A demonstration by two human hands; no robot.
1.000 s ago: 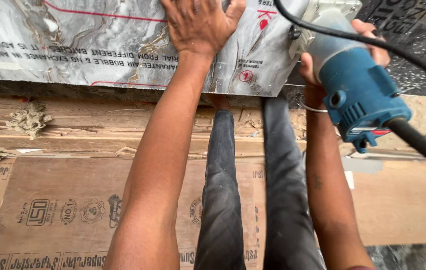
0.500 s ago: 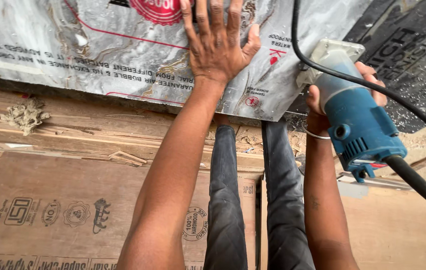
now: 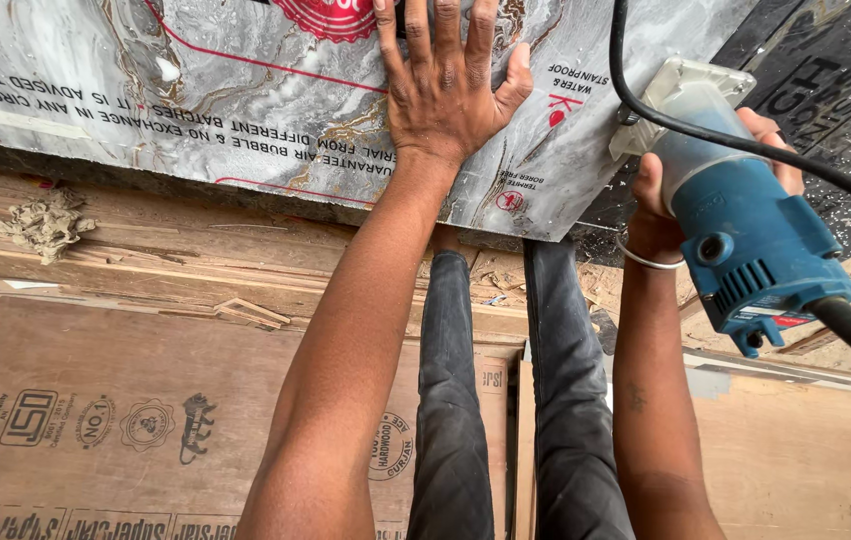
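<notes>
My left hand (image 3: 448, 85) lies flat, fingers spread, pressing on a grey marble-patterned laminate sheet (image 3: 196, 100) that bears printed text and a red seal. My right hand (image 3: 671, 205) grips a blue electric trimmer (image 3: 746, 235) with a clear square base, held at the sheet's right edge near its lower corner. A black power cord (image 3: 666, 115) loops over the tool's base and another thick cable leaves its rear toward the lower right. A thin bangle circles my right wrist.
Brown plywood boards (image 3: 96, 400) with stamped marks lie below. My legs in dark trousers (image 3: 506, 400) stand between the boards. A clump of wood shavings (image 3: 46, 222) rests on a plank at left. A dark printed sheet (image 3: 826, 90) lies at upper right.
The view has shifted so the sheet, my left hand and the trimmer sit lower in frame. My left hand stays pressed on the sheet and the trimmer remains at its right edge.
</notes>
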